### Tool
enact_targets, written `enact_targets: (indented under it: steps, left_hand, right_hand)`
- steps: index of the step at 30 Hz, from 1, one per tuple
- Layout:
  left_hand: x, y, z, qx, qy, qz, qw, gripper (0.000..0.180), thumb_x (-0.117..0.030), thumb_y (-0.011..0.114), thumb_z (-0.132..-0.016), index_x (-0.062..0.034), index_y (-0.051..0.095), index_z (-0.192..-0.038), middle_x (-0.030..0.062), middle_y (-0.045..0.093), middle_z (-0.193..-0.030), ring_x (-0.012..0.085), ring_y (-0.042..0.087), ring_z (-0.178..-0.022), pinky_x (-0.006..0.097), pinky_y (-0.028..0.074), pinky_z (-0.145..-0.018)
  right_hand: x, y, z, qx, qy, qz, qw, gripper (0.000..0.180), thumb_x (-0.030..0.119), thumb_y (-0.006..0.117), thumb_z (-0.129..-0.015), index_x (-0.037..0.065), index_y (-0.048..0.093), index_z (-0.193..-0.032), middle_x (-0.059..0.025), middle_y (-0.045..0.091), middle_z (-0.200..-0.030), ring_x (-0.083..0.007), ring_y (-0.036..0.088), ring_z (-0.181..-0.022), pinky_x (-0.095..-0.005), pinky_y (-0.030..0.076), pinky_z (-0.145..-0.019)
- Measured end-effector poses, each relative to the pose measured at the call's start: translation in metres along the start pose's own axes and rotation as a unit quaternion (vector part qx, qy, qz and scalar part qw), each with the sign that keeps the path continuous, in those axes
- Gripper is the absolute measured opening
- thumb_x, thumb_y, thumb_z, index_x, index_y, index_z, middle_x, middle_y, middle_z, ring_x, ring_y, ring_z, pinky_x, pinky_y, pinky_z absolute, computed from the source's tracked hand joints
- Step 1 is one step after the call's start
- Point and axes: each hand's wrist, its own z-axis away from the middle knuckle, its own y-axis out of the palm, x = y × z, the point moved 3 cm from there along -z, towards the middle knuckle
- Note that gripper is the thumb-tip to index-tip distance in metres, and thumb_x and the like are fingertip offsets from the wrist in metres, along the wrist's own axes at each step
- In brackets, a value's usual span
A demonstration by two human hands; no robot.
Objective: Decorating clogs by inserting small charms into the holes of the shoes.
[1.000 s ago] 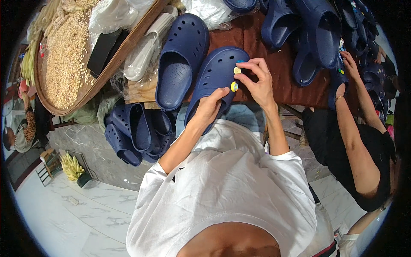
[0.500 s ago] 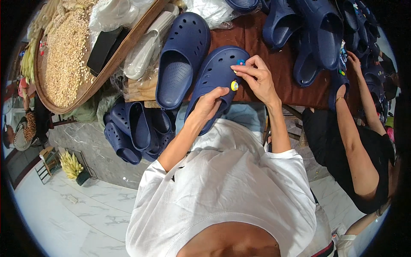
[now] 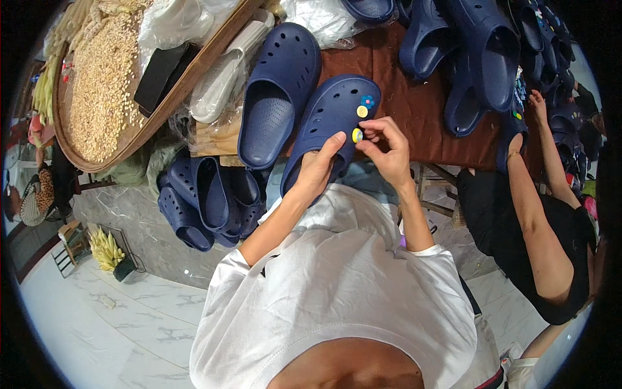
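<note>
A navy clog with holes in its upper tilts over the table's front edge. My left hand grips it at the opening, thumb outside and fingers hidden inside. On the clog's right side sit a blue flower shoe charm and a round pale-yellow charm just below it. Lower down is a yellow-and-grey shoe charm, its edge between the thumb and fingers of my right hand. Left of this clog lies another navy clog, with no charms on it.
More navy clogs lie on the brown cloth at the far right, and others hang below the table. A round woven tray of pale grains stands at left. At right, a co-worker's hand holds a decorated clog.
My right hand has moved from the upper charms down to the yellow-and-grey one, uncovering the flower charm and pale-yellow charm. My left hand keeps its grip on the clog.
</note>
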Motion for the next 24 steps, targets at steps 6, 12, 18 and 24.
enact_targets:
  steps: [6,12,18,24]
  left_hand:
    - [-0.004,-0.001,-0.004,-0.005,0.026,-0.033,0.999,0.044,-0.017,0.069,-0.091,0.0026,0.054,-0.127,0.0082,0.06,-0.12,0.015,0.059,-0.107,0.028,0.047,-0.095]
    - [-0.004,0.002,-0.007,-0.019,0.031,-0.035,0.999,0.038,-0.019,0.068,-0.091,0.0021,0.058,-0.121,0.0061,0.063,-0.113,0.0133,0.061,-0.099,0.027,0.05,-0.088]
    - [0.0,0.006,0.002,-0.047,0.077,-0.052,0.995,0.041,-0.02,0.067,-0.094,0.0046,0.056,-0.125,0.0079,0.062,-0.119,0.0146,0.058,-0.107,0.028,0.045,-0.095]
    - [0.001,0.009,0.01,-0.014,0.126,-0.111,0.986,0.034,-0.017,0.063,-0.096,0.007,0.06,-0.12,0.0068,0.065,-0.113,0.0121,0.061,-0.097,0.025,0.048,-0.086]
  right_hand:
    - [-0.003,0.008,-0.006,0.018,-0.013,-0.049,0.999,0.025,0.005,0.076,-0.081,0.004,0.072,-0.105,-0.003,0.059,-0.093,-0.0108,0.059,-0.083,-0.0241,0.048,-0.072]
    - [0.001,0.009,-0.008,0.016,-0.035,-0.011,0.999,0.021,0.004,0.073,-0.083,0.004,0.073,-0.105,-0.0058,0.059,-0.094,-0.0146,0.06,-0.086,-0.0261,0.049,-0.075]
    - [-0.007,0.009,0.001,0.022,-0.027,-0.022,0.999,0.023,0.005,0.071,-0.084,0.004,0.072,-0.107,-0.0054,0.058,-0.094,-0.017,0.059,-0.091,-0.0276,0.047,-0.081]
    - [-0.002,0.013,0.002,0.026,-0.029,-0.025,0.999,0.023,0.005,0.068,-0.088,0.004,0.071,-0.111,-0.0052,0.057,-0.1,-0.0141,0.057,-0.091,-0.0248,0.046,-0.079]
